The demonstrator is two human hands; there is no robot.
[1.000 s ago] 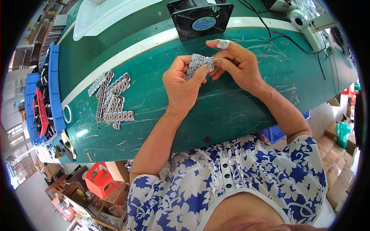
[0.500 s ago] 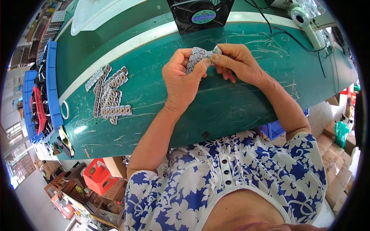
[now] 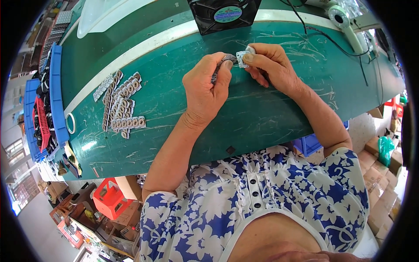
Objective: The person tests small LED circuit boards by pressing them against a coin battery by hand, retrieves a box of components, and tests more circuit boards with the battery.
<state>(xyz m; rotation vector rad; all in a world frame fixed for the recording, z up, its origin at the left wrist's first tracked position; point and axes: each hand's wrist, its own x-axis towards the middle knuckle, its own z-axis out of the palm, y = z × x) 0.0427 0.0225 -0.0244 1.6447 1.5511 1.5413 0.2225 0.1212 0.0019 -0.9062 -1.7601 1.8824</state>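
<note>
Head view: L hand (image 3: 204, 83) was up over the green surface (image 3: 168, 98), a bit L of ctr, w/ its fingers closed around a grey, patterned panel (image 3: 228, 57), thumb pressed along the near side; only the panel's top edge & a sliver btwn thumb and fingers showed. R hand (image 3: 277, 67) was just beside it, thumb & index pinching a small whitish piece (image 3: 241, 60); other R fingers were curled below, and a pale wrap (image 3: 250, 49) showed on one of them. Piece was right next to the panel's R end; couldn't tell if the two touched.

Well off to the L, a loose pile of strips (image 3: 122, 105) w/ brownish round parts lay overlapping at diff. angles, w/ a paler strip (image 3: 103, 88) at its upper L. Further L: a white ring (image 3: 70, 123) near a blue tray (image 3: 56, 96) w/ dark items and a red basket (image 3: 42, 124) in it. Beyond the hands stood a black fan (image 3: 224, 15) w/ an oval label; white tub (image 3: 113, 13) at far L. Small dark square (image 3: 230, 149) lay by the near edge, close to the person's blue-and-white floral top (image 3: 209, 192).
</note>
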